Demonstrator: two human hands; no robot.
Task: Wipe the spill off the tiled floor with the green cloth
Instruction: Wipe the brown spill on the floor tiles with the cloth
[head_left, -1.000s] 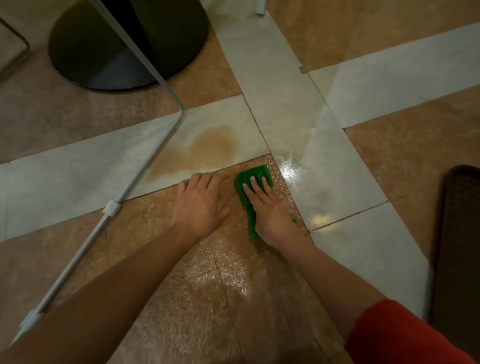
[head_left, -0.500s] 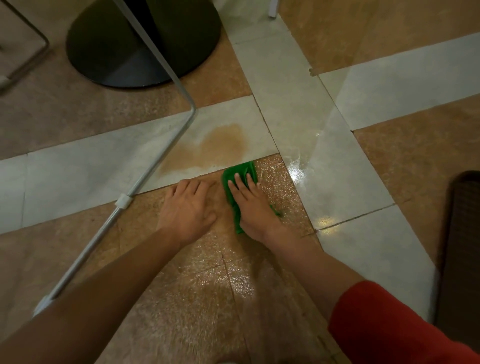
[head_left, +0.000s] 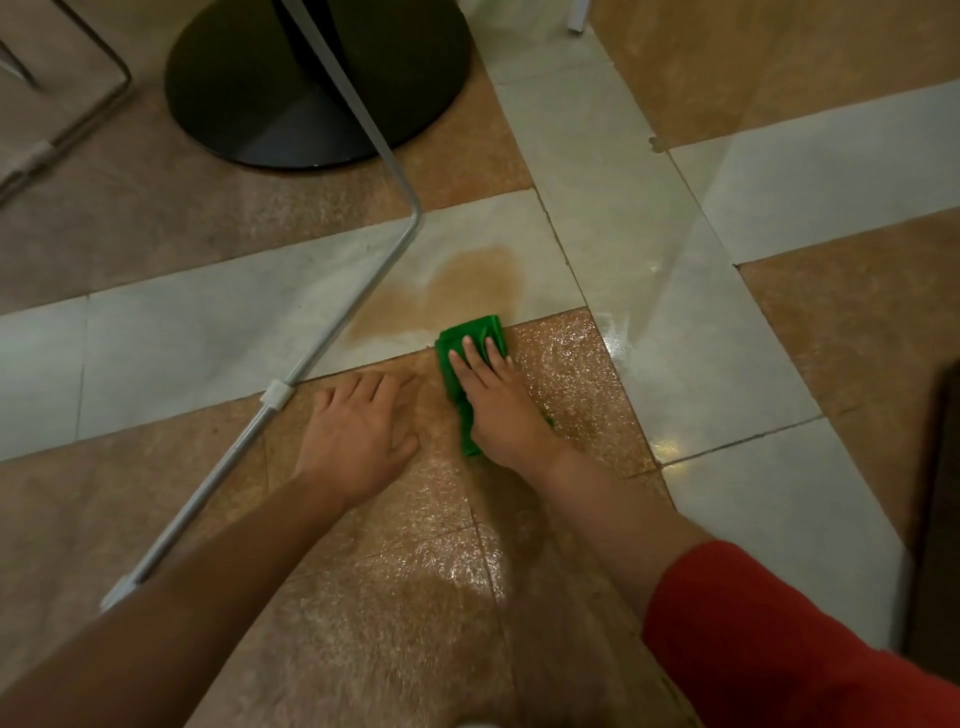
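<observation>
Green cloth (head_left: 470, 343), folded, is lying on a brown tile of the tiled floor (head_left: 675, 312), its far edge touching the tan spill (head_left: 457, 296) on the pale tile. Right hand (head_left: 498, 405) is pressing it flat, fingers (head_left: 474, 356) extended and slightly spread, gripping nothing. Left hand (head_left: 358, 431) is resting palm-down just beside, fingers open, near a metal chair leg (head_left: 332, 338).

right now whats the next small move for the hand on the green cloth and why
Probably push the folded green cloth forward and left with the right hand: the brownish spill on the pale tile lies just beyond the cloth's front edge, unwiped.
</observation>
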